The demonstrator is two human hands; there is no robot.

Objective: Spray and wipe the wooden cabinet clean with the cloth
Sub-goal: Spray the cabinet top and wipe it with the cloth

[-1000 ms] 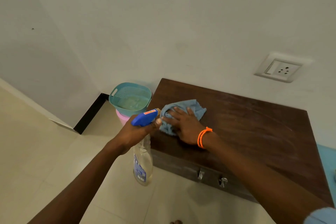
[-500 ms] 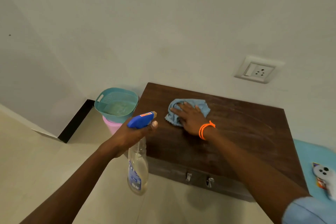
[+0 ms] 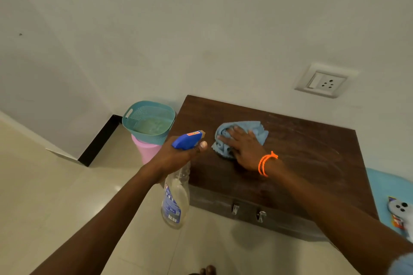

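While a teal basket (image 3: 148, 121) sits on a pink container (image 3: 146, 152) by the wall at the far left, the left hand (image 3: 173, 158) has its grip closed around the neck of the spray bottle (image 3: 175, 198), thumb beside the blue trigger head, the clear body hanging over the floor just off the wooden cabinet (image 3: 301, 163). Further right, the right hand (image 3: 244, 148) lies flat, fingers straight, pressing the crumpled blue cloth (image 3: 241, 137) onto the cabinet top near its back left area. An orange band (image 3: 266, 163) circles that wrist. A wall socket (image 3: 324, 81) sits above, and a light blue mat (image 3: 388, 192) lies at the far right.
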